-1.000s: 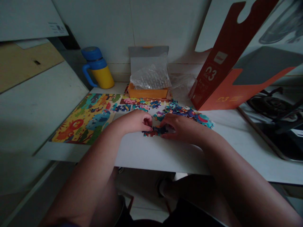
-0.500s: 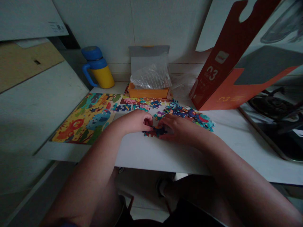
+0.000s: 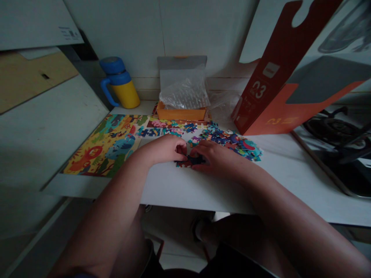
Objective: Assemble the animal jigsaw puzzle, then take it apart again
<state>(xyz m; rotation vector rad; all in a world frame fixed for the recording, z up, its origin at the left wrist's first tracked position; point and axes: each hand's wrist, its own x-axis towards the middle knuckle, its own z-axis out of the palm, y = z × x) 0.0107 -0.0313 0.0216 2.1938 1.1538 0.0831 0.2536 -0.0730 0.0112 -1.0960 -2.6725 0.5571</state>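
A few dark jigsaw puzzle pieces (image 3: pixel 183 164) lie on the white tabletop between my hands, partly covered by fingers. My left hand (image 3: pixel 171 148) is closed, its thumb and fingers pinching at the left edge of these pieces. From the other side, my right hand (image 3: pixel 216 156) curls thumb and fingers round a dark puzzle piece (image 3: pixel 198 158) at the right end. Just behind my right hand spreads a heap of loose colourful puzzle pieces (image 3: pixel 223 137). More pieces (image 3: pixel 149 132) lie behind my left hand, near a bright picture sheet (image 3: pixel 116 144) with cartoon animals.
An orange box (image 3: pixel 182 114) holding clear plastic wrap (image 3: pixel 185 94) stands open at the back. A blue and yellow flask (image 3: pixel 124 87) is at back left. A tall red-orange box (image 3: pixel 266 112) rises on the right, beside a black gas stove (image 3: pixel 336 143).
My right hand has shifted very slightly left, its thumb closer to the pieces. My left hand stays in place.
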